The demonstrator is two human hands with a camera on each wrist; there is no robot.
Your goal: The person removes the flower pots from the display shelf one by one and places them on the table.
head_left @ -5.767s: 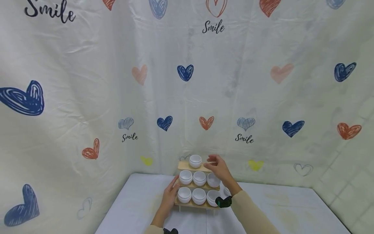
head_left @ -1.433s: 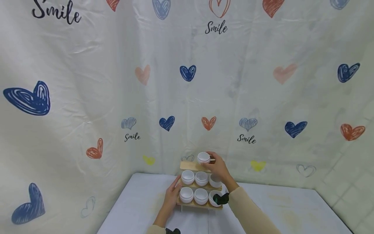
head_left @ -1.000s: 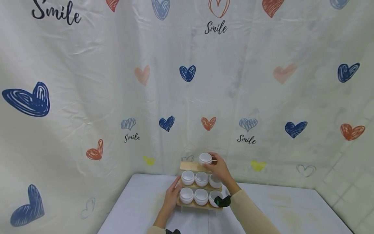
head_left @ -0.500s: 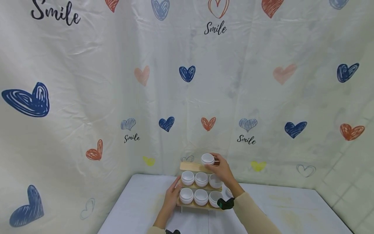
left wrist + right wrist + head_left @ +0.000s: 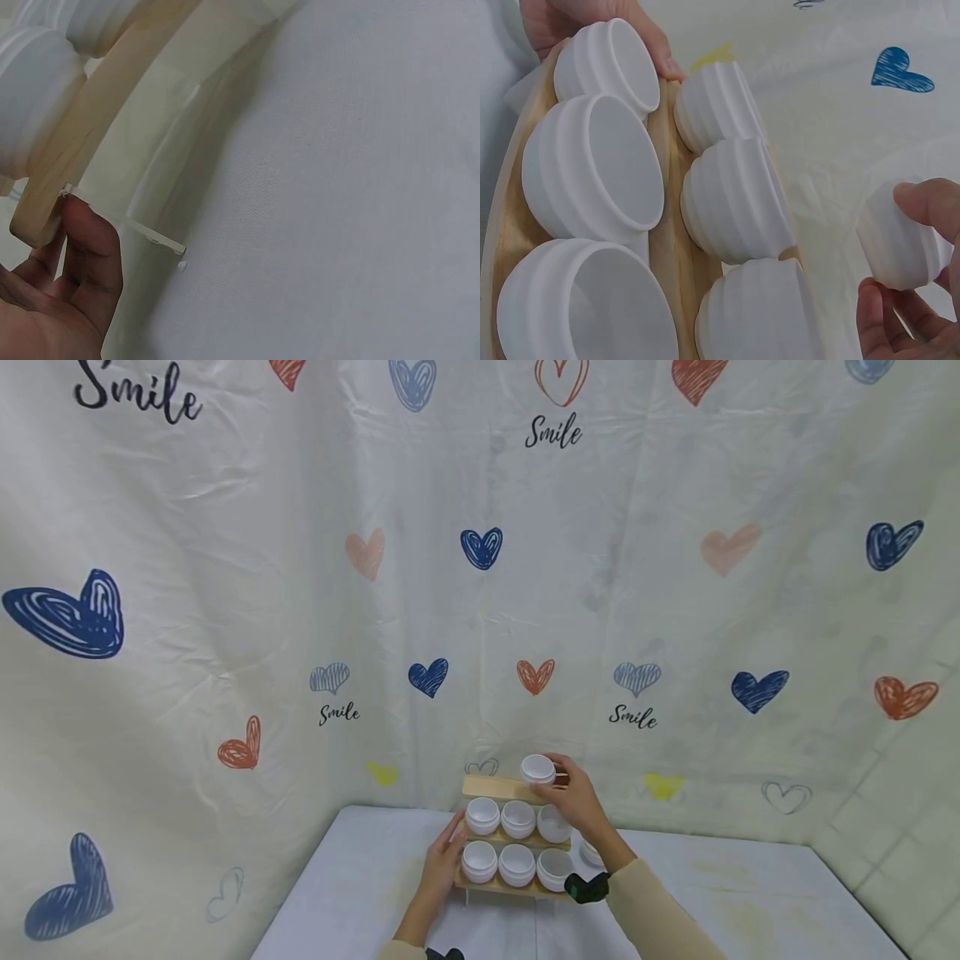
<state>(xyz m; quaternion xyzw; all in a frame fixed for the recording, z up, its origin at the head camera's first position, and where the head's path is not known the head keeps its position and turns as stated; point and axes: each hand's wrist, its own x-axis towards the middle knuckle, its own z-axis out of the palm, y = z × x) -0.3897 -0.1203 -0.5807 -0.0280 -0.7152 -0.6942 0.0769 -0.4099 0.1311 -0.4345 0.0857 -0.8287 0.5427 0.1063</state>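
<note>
A tiered wooden stand point(image 5: 498, 787) holds white ribbed cups point(image 5: 517, 862) along its lower and middle tiers. My left hand point(image 5: 438, 868) grips the stand at its left side; in the left wrist view, the thumb and fingers pinch the end of a wooden board point(image 5: 97, 112). At the right end of the top tier, my right hand point(image 5: 573, 795) holds another white cup point(image 5: 537, 769) upright. Thumb and fingers close around this held cup point(image 5: 900, 236) in the right wrist view. Whether its base touches the board is hidden.
Partly hidden behind the right forearm, a white object point(image 5: 591, 854) stands on the white-covered table point(image 5: 712, 877). A curtain printed with hearts point(image 5: 482, 548) hangs right behind the stand. Thin pale legs point(image 5: 154, 234) support the boards.
At first the cup stood on the top tier with my right hand beside it. That hand has since gripped the cup and moved it rightward. My left hand stays on the stand.
</note>
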